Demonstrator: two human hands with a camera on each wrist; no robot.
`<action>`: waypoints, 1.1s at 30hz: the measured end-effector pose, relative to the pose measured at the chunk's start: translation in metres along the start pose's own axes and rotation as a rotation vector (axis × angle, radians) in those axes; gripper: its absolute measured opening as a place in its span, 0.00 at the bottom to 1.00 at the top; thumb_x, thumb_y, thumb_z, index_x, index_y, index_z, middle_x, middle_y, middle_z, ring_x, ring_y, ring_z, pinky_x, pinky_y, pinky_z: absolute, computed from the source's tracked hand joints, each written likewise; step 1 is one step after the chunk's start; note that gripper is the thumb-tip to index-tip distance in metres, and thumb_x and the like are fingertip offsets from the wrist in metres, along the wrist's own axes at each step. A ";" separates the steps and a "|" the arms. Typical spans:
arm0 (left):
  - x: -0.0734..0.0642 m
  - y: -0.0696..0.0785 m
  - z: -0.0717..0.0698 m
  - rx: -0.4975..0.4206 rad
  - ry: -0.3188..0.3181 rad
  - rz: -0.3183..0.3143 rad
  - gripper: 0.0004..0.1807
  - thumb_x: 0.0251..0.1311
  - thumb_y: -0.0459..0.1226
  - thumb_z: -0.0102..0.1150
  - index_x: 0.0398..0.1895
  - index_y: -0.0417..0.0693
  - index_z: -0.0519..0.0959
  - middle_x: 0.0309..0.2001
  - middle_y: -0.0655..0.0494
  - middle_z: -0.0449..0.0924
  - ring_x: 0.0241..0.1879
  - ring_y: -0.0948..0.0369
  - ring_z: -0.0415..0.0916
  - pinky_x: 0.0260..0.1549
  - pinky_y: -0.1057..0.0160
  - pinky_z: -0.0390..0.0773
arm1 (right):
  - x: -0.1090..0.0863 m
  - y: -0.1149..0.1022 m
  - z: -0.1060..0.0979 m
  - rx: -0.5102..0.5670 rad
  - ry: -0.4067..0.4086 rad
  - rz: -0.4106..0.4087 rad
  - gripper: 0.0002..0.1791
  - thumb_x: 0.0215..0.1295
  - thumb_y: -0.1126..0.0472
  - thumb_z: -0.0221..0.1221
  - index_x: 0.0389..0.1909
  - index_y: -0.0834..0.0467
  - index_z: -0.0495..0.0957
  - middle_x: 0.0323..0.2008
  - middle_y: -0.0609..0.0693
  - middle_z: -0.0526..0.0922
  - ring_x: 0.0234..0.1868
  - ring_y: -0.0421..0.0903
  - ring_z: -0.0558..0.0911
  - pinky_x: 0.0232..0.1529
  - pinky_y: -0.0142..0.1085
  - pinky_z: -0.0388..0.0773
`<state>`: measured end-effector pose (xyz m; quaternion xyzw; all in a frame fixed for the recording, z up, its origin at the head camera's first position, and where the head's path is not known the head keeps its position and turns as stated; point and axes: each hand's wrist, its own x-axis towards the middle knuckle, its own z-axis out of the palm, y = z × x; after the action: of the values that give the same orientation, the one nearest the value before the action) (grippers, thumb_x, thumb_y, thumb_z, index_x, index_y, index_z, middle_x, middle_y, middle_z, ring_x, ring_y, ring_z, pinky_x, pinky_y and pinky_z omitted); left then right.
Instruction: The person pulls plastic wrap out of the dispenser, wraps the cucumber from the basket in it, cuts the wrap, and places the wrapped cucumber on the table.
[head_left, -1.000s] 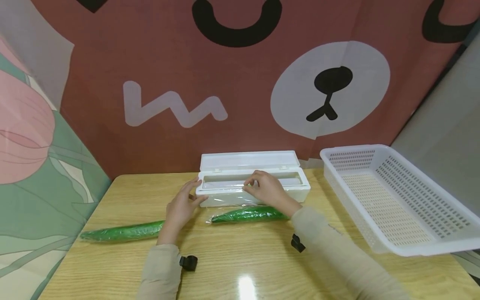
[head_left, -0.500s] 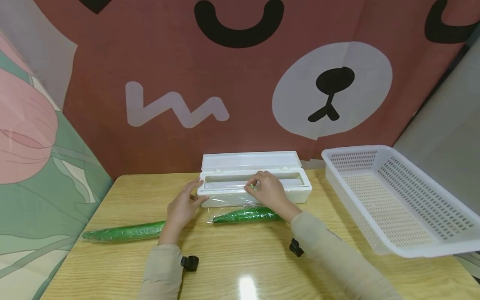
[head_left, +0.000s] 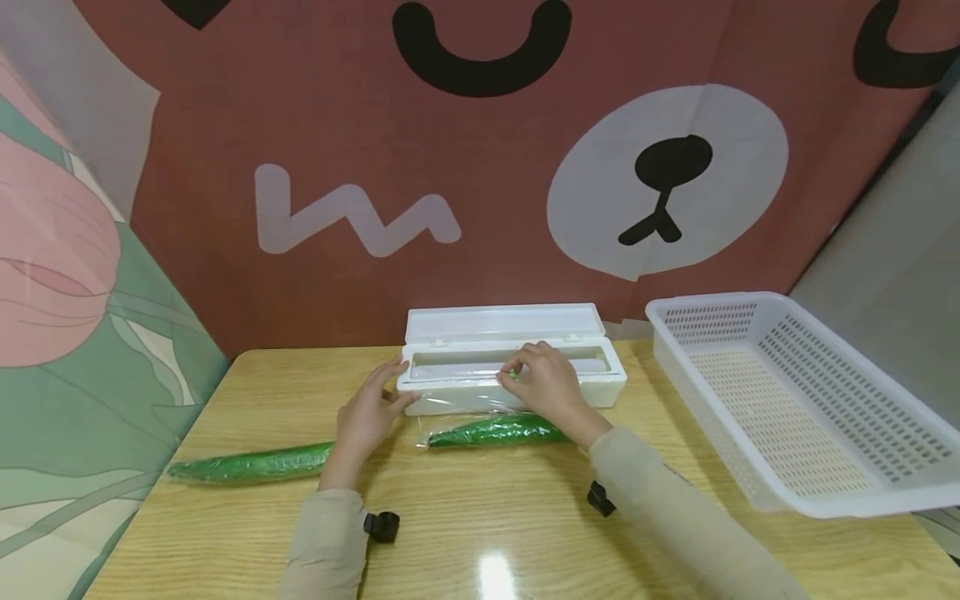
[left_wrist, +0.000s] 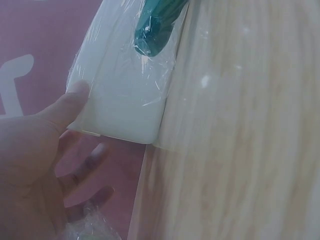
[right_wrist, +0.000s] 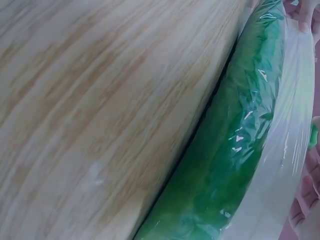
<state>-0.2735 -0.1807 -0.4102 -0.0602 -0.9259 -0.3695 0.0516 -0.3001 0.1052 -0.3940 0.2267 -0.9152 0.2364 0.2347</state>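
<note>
A white cling film dispenser (head_left: 603,392) stands at the table's back with its lid raised. My left hand (head_left: 369,418) holds its left end, the thumb (left_wrist: 75,102) on the film-covered edge. Between thumb and forefinger, my right hand (head_left: 551,390) pinches a small green slide cutter (head_left: 513,375) on the dispenser's front rim. Clear film hangs from that rim over the front and onto a cucumber (head_left: 487,431). Wrinkled film covers this cucumber (right_wrist: 235,130) in the right wrist view. Left of my left hand lies another film-wrapped cucumber (head_left: 251,465).
A white perforated basket (head_left: 697,425) stands to the right of the dispenser. Behind the wooden table (head_left: 450,508) hangs a reddish-brown cloth (head_left: 337,300) with a cartoon print. Small black devices are strapped at both wrists.
My right hand has slid slightly to the right along the dispenser's rim with the slide cutter. The left hand keeps its place on the dispenser's end.
</note>
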 end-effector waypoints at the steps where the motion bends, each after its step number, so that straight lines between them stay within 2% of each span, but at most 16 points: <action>1: 0.000 0.000 0.000 -0.001 0.001 -0.002 0.32 0.65 0.50 0.62 0.72 0.58 0.67 0.74 0.58 0.60 0.51 0.55 0.76 0.47 0.42 0.71 | 0.000 0.001 0.000 0.000 0.005 -0.005 0.04 0.57 0.54 0.70 0.28 0.49 0.86 0.26 0.40 0.78 0.30 0.41 0.72 0.32 0.36 0.71; 5: 0.001 -0.001 0.001 -0.007 0.002 -0.003 0.33 0.65 0.51 0.62 0.72 0.59 0.67 0.74 0.59 0.60 0.51 0.56 0.76 0.46 0.43 0.71 | 0.000 0.005 0.000 0.010 0.010 -0.046 0.05 0.57 0.54 0.70 0.29 0.50 0.86 0.26 0.40 0.79 0.30 0.40 0.72 0.32 0.36 0.72; 7: 0.001 -0.001 0.001 -0.009 0.004 -0.003 0.33 0.65 0.51 0.62 0.72 0.59 0.67 0.74 0.60 0.60 0.50 0.56 0.76 0.45 0.45 0.72 | 0.002 0.008 -0.001 0.027 0.007 -0.084 0.06 0.58 0.54 0.71 0.29 0.51 0.85 0.25 0.40 0.79 0.29 0.40 0.72 0.38 0.38 0.76; 9: 0.002 -0.001 0.001 -0.010 0.010 0.002 0.33 0.65 0.51 0.62 0.72 0.59 0.68 0.74 0.61 0.60 0.50 0.57 0.76 0.44 0.46 0.72 | 0.003 0.012 -0.002 0.049 0.000 -0.125 0.06 0.58 0.54 0.71 0.29 0.51 0.85 0.25 0.40 0.78 0.29 0.40 0.72 0.38 0.39 0.77; 12: 0.002 -0.001 0.002 -0.015 0.019 0.010 0.32 0.64 0.51 0.63 0.71 0.60 0.69 0.73 0.62 0.61 0.49 0.58 0.77 0.45 0.46 0.72 | 0.006 0.018 -0.002 0.086 -0.024 -0.168 0.06 0.59 0.54 0.71 0.30 0.51 0.84 0.26 0.40 0.78 0.30 0.40 0.71 0.37 0.38 0.77; 14: 0.002 -0.001 0.002 -0.015 0.023 0.014 0.32 0.64 0.51 0.63 0.71 0.60 0.69 0.73 0.62 0.61 0.48 0.58 0.77 0.46 0.45 0.71 | 0.007 0.022 -0.002 0.108 -0.042 -0.179 0.06 0.59 0.54 0.71 0.29 0.50 0.83 0.27 0.39 0.78 0.31 0.39 0.71 0.32 0.35 0.73; 20: 0.001 -0.002 0.003 -0.010 0.015 0.007 0.32 0.64 0.51 0.63 0.71 0.59 0.69 0.74 0.61 0.61 0.49 0.57 0.77 0.47 0.42 0.70 | 0.007 0.028 0.000 0.158 -0.079 -0.189 0.07 0.59 0.54 0.71 0.30 0.48 0.82 0.29 0.37 0.78 0.33 0.37 0.71 0.33 0.34 0.73; 25: 0.000 -0.002 0.004 -0.010 0.011 0.003 0.32 0.64 0.52 0.63 0.71 0.60 0.69 0.74 0.61 0.61 0.49 0.58 0.77 0.48 0.41 0.69 | 0.004 0.031 -0.001 0.177 -0.102 -0.162 0.06 0.60 0.54 0.70 0.31 0.48 0.82 0.30 0.36 0.78 0.34 0.37 0.72 0.35 0.34 0.74; 33: 0.001 0.000 0.002 0.009 0.027 0.001 0.32 0.64 0.51 0.63 0.71 0.60 0.69 0.73 0.61 0.62 0.49 0.58 0.77 0.45 0.45 0.72 | 0.006 0.034 -0.001 0.170 -0.089 -0.165 0.06 0.60 0.54 0.70 0.31 0.48 0.81 0.29 0.36 0.77 0.33 0.37 0.72 0.32 0.34 0.74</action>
<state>-0.2748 -0.1793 -0.4121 -0.0555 -0.9266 -0.3662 0.0647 -0.3221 0.1305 -0.4015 0.3305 -0.8797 0.2826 0.1925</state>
